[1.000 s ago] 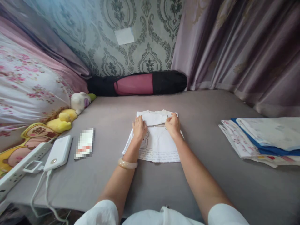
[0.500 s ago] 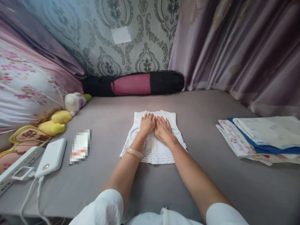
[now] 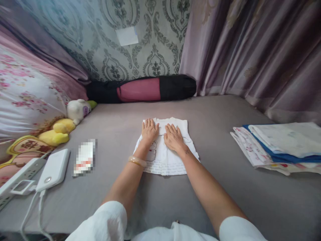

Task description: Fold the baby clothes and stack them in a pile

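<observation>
A small white garment (image 3: 167, 160) lies spread on the grey bed sheet, with rows of print along its near edge and a printed figure on its left half. My left hand (image 3: 149, 130) rests flat on its upper left part, fingers apart. On the upper middle, my right hand (image 3: 173, 136) also lies flat with the fingers stretched out. Neither hand grips the cloth. A pale bangle (image 3: 137, 161) sits on my left wrist. Parts of the garment are hidden under both hands and forearms.
A stack of folded cloths (image 3: 283, 144) lies to the right. At left are a white power bank (image 3: 54, 170) with cables, a power strip (image 3: 21, 179), a blurred-out item (image 3: 84, 157) and plush toys (image 3: 57, 132). A black and pink long bag (image 3: 140, 89) lies along the wall.
My left hand has slid left across the garment, away from my right hand, uncovering more of the printed figure. My right hand has hardly moved.
</observation>
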### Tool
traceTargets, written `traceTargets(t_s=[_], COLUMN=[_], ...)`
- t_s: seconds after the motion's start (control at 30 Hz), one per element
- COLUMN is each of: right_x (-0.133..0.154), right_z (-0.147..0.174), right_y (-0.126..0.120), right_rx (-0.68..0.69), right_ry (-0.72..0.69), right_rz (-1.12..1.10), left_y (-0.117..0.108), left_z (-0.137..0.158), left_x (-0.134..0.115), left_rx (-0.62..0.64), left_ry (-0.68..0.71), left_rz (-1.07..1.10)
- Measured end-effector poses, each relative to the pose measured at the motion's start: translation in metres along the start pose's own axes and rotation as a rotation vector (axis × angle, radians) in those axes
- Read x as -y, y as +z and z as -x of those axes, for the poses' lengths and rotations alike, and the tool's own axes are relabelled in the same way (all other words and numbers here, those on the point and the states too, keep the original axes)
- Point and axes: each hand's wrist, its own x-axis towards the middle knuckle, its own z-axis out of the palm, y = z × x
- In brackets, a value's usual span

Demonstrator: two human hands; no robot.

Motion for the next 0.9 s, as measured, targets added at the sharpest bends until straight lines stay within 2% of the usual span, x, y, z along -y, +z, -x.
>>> traceTargets(t_s=[0.13,0.27,0.43,0.63,0.7,0.8,0.9], right_x=[-0.001,-0.002,-0.002,-0.002,-0.002,-0.002,-0.002], right_z=[0.0,0.0,-0.001,-0.001,-0.001,-0.002,-0.002], right_y=[0.001,0.003,0.002,0.003,0.004,0.003,0.002], right_rx=[-0.005,-0.005,-0.003,0.002,0.005,0.007,-0.025], right_ry=[-0.002,-0.004,0.0,0.01,0.013,0.013,0.018], right_rz=[-0.004,-0.006,-0.011,-0.022,-0.03,-0.044,-0.061], left_y=[0.0,-0.003,-0.009,-0.008,-0.01,-0.016,-0.021], left_z=[-0.004,-0.009,-0.013,-0.014,-0.014,-0.01,0.001], left_x=[0.01,0.015,0.027,0.034,0.031,0.019,-0.002], left_rx=[0.122,0.155,0.139,0.186,0.183,0.109,0.056], left_ry=[-0.018,0.003,-0.099,-0.108,-0.118,-0.112,-0.037], left_rz=[-0.086,-0.094,-0.088,-0.109,-0.135,-0.18,-0.149])
